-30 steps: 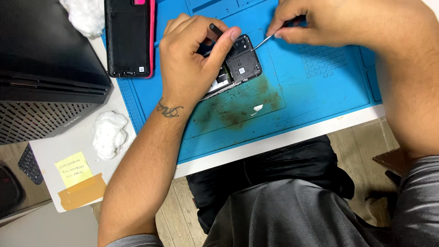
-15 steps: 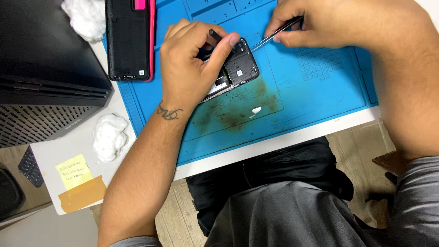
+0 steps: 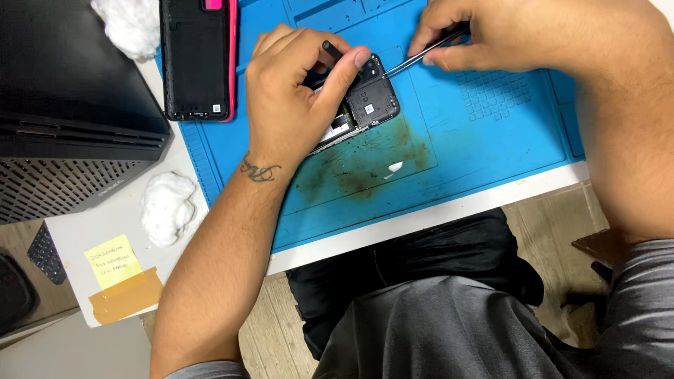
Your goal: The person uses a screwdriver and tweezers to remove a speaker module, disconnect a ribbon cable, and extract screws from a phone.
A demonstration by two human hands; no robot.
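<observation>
An opened black phone [image 3: 365,104] with its back removed lies tilted on the blue work mat [image 3: 477,133]. My left hand [image 3: 295,98] covers its left part and grips it, thumb pressed on its top edge, with a thin black rod [image 3: 331,50] under the fingers. My right hand [image 3: 484,35] pinches metal tweezers [image 3: 414,60] whose tip touches the phone's upper right corner. The phone's lower half is hidden under my left hand.
A black phone back cover with a pink edge [image 3: 198,56] lies at the mat's upper left. White cotton wads [image 3: 167,205] [image 3: 130,24] sit on the white table. A black perforated case [image 3: 67,133] stands left. A yellow sticky note [image 3: 112,261] and tape lie nearby. A brown stain [image 3: 365,165] marks the mat.
My right hand has shifted up and slightly left, and the tweezers now reach the phone's upper right corner. My left hand has stayed on the phone.
</observation>
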